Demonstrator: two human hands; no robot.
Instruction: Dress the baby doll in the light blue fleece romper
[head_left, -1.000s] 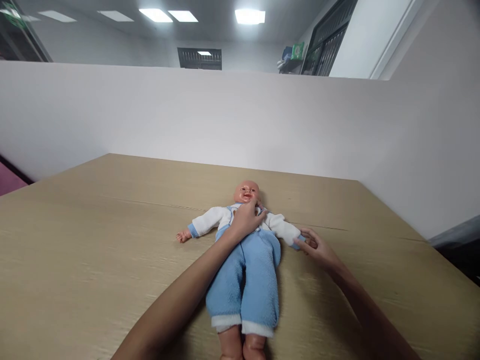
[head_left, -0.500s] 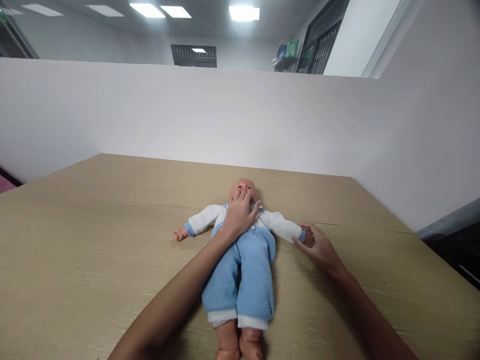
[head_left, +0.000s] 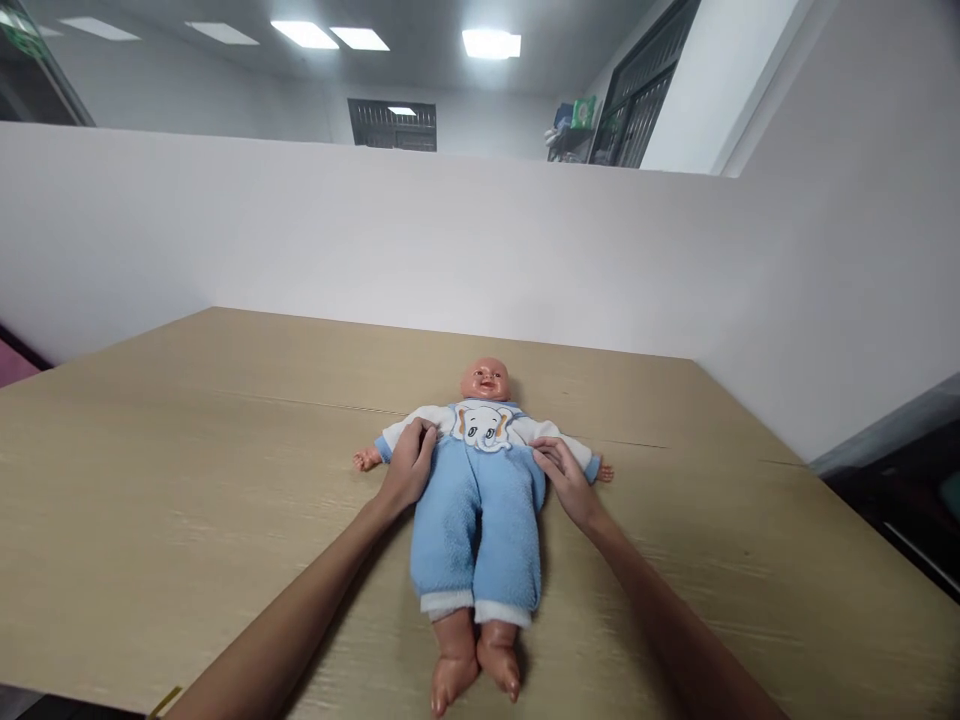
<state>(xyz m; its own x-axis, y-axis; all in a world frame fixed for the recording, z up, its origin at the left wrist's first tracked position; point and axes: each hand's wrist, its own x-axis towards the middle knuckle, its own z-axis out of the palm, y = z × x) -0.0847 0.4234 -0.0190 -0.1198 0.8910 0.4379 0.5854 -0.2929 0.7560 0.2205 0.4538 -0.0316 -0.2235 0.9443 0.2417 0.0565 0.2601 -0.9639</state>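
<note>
A baby doll (head_left: 486,380) lies on its back on the table, head away from me, arms spread and feet bare. It wears a white top with an elephant face (head_left: 484,428) on the chest and fluffy blue trousers (head_left: 476,520) with white cuffs. At the doll's side on the left, my left hand (head_left: 409,465) has its fingers curled on the clothes near the waist. My right hand (head_left: 568,482) pinches the clothes at the opposite side, by the trouser top. Cloth between the fingers is partly hidden.
The wide wooden table (head_left: 225,430) has a seam across it. A white wall (head_left: 450,240) rises behind, with an opening above it into another room. Something dark (head_left: 885,500) stands beyond the right edge.
My left hand has left the doll's chin and chest for its side, uncovering the elephant. My right hand has let go of the doll's hand and moved inward to the waist.
</note>
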